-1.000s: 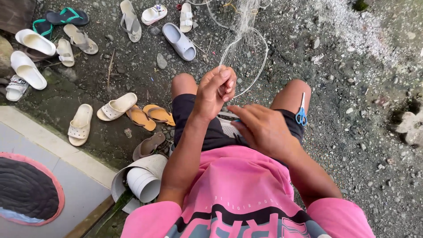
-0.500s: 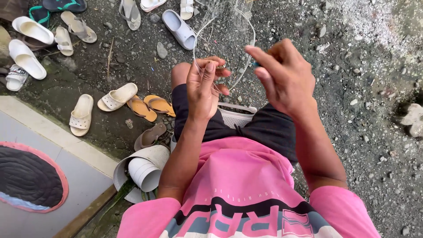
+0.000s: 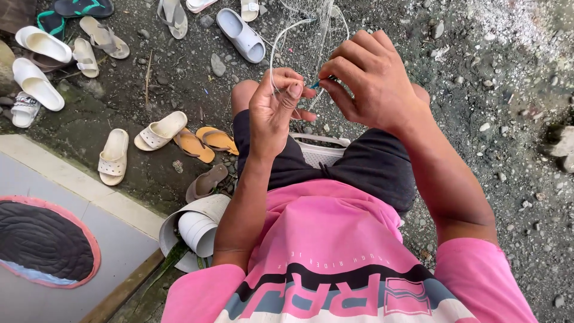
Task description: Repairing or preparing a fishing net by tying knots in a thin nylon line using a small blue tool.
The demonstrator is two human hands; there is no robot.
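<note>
I sit in a pink shirt and dark shorts above gravel ground. My left hand (image 3: 276, 110) is raised over my knees, fingers curled around thin white line of a fishing net (image 3: 311, 27) that hangs up out of view. My right hand (image 3: 371, 81) meets it from the right, pinching a small blue tool (image 3: 314, 85) at the line between both hands. A white netted bundle (image 3: 323, 152) lies in my lap between my thighs.
Several sandals and slippers lie scattered on the ground at upper left, among them a grey clog (image 3: 241, 34) and orange flip-flops (image 3: 206, 142). A tiled step with an oval mat (image 3: 42, 242) is at lower left. White plastic cups (image 3: 197, 230) lie beside it.
My right hand rose from my lap, where it lay by blue scissors, up to the left hand and now pinches at the line. The left hand turned palm toward me.
</note>
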